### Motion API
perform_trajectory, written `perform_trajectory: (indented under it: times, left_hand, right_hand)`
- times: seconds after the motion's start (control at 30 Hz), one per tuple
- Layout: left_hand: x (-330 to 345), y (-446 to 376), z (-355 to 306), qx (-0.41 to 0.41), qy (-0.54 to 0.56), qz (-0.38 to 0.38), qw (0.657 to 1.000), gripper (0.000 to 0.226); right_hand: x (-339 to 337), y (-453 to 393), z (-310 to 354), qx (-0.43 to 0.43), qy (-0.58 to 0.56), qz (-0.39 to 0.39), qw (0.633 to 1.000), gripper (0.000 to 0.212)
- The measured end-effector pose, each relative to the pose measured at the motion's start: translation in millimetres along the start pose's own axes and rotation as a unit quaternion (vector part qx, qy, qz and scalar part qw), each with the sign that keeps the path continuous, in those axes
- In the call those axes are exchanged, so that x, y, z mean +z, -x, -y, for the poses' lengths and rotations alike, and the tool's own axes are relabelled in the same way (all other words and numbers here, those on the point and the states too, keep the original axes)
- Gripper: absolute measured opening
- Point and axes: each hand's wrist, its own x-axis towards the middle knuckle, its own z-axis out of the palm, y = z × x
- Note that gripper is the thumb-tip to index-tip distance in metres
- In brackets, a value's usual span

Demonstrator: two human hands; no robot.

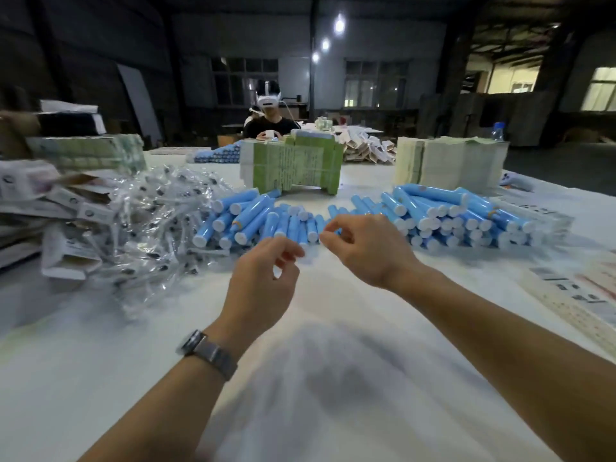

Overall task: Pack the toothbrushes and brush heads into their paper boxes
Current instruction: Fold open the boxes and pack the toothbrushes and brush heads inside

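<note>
Blue toothbrush handles with white end caps (253,218) lie heaped across the middle of the white table (300,378), with a second heap (460,215) to the right. Brush heads in clear plastic wrappers (153,228) form a pile at the left. Flat green-printed paper boxes (293,165) stand stacked behind the handles. My left hand (263,278) hovers just in front of the blue handles, its fingers loosely curled and holding nothing. My right hand (363,245) is beside it over the near edge of the heap, its fingers also loosely bent and empty.
Folded white boxes (66,208) lie at the far left. More flat box stacks stand at back left (90,155) and back right (450,165). Printed sheets (583,295) lie at the right edge. A person (270,121) sits across the table.
</note>
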Motion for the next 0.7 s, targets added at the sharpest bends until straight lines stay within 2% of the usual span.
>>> perform_trajectory:
  times: [0.07,0.17,0.23,0.3,0.37,0.47,0.53,0.6,0.63,0.7]
  left_hand:
    - [-10,-10,5,-0.041,-0.028,-0.011,0.999,0.026]
    - [-35,-25,23,-0.153,-0.054,-0.021,0.986,0.009]
    - [-56,-32,41,-0.221,-0.074,-0.036,0.972,0.009]
    - [-86,-37,61,-0.257,-0.138,-0.067,0.954,0.012]
    - [-120,-38,83,-0.273,-0.240,-0.115,0.924,0.013]
    - [-168,-27,122,-0.353,-0.364,-0.172,0.845,0.030]
    - [-193,-17,147,-0.432,-0.321,-0.170,0.825,0.049]
    - [-207,-13,166,-0.499,-0.219,-0.188,0.817,0.065]
    - [-210,-11,171,-0.508,-0.183,-0.204,0.816,0.067]
    - [-210,-12,175,-0.491,-0.157,-0.243,0.822,0.052]
  right_hand:
    - [24,-19,48,-0.022,-0.115,-0.008,0.993,0.018]
    - [64,-27,90,-0.016,-0.252,-0.030,0.967,0.013]
    - [86,-22,99,-0.017,-0.282,-0.009,0.959,0.019]
    - [98,-19,103,-0.035,-0.313,0.014,0.949,0.027]
    - [96,-18,109,-0.051,-0.367,0.011,0.929,0.025]
    - [93,-14,120,-0.086,-0.414,0.022,0.906,0.017]
    - [92,-10,124,-0.108,-0.412,0.034,0.904,0.015]
    - [93,-9,125,-0.116,-0.407,0.041,0.905,0.015]
    - [93,-9,125,-0.116,-0.409,0.044,0.904,0.015]
    - [93,-10,125,-0.113,-0.414,0.052,0.902,0.015]
